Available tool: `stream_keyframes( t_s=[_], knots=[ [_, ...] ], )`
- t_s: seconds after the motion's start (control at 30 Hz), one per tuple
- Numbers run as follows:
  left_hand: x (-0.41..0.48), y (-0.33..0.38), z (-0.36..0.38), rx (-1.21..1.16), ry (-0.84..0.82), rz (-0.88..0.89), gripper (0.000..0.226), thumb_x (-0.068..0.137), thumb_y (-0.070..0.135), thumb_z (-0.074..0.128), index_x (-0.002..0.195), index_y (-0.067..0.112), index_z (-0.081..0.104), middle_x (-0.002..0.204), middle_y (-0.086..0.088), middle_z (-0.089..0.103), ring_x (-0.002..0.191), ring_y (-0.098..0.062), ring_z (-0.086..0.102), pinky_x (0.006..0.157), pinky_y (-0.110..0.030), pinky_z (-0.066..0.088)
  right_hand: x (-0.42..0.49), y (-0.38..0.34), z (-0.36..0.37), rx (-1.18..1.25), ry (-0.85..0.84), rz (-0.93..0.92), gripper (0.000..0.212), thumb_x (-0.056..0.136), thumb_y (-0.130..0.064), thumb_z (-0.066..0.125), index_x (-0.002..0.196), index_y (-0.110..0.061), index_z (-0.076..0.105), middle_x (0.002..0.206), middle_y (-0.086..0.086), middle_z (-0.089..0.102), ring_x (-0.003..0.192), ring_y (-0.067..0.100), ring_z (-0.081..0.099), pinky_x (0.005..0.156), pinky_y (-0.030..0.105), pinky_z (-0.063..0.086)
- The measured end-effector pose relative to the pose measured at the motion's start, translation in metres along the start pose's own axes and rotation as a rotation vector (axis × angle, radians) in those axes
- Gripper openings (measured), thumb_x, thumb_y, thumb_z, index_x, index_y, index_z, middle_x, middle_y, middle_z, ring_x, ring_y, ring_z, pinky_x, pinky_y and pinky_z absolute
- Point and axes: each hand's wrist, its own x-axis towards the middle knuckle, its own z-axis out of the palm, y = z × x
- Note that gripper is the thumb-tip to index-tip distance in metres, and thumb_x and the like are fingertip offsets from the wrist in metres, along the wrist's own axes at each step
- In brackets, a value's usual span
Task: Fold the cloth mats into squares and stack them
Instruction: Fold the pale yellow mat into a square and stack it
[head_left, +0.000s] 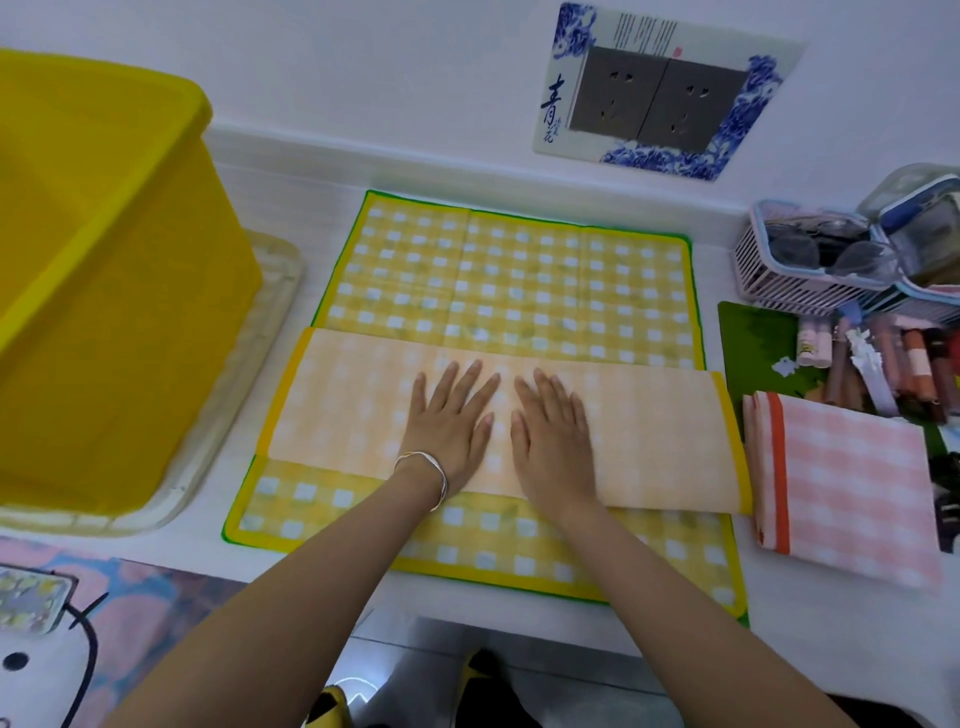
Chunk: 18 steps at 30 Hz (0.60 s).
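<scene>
A yellow-and-white checked cloth mat (519, 275) with a green edge lies flat on the white counter. Across its middle lies a folded band of pale orange cloth (649, 441), its faded underside facing up. Whether that band is part of the yellow mat or a separate mat, I cannot tell. My left hand (449, 421), with a silver bangle on the wrist, and my right hand (553, 436) press flat on this band side by side, fingers spread toward the wall. A folded pink checked mat (852, 488) with an orange edge lies to the right.
A big yellow plastic tub (104, 270) stands on a clear tray at the left. At the right are a white basket (800, 275) holding clear pouches and a heap of small tubes (893, 369). Wall sockets (660, 101) sit behind. The counter's front edge is just below the mat.
</scene>
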Motion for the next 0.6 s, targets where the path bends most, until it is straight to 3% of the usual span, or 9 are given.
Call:
stream_keyframes(
  t_s=[0.27, 0.6],
  knots=[
    [0.001, -0.002, 0.002, 0.002, 0.005, 0.004, 0.063, 0.086, 0.048, -0.010, 0.147, 0.037, -0.004, 0.157, 0.010, -0.004, 0.145, -0.016, -0.009, 0.115, -0.045, -0.010, -0.014, 0.065, -0.025, -0.064, -0.023, 0.064, 0.060, 0.093, -0.048, 0.014, 0.148, -0.028, 0.028, 0.157, -0.002, 0.020, 0.145, 0.015, 0.013, 0.117, 0.034, 0.006],
    [0.000, -0.002, 0.003, -0.003, 0.001, 0.006, 0.064, 0.085, 0.049, -0.010, 0.147, 0.037, -0.002, 0.158, 0.009, -0.003, 0.145, -0.016, -0.009, 0.115, -0.046, -0.009, -0.024, 0.127, -0.050, -0.043, 0.006, 0.111, 0.066, 0.093, -0.050, 0.010, 0.147, -0.019, 0.032, 0.156, 0.003, 0.023, 0.145, 0.017, 0.014, 0.118, 0.033, 0.005]
  ],
)
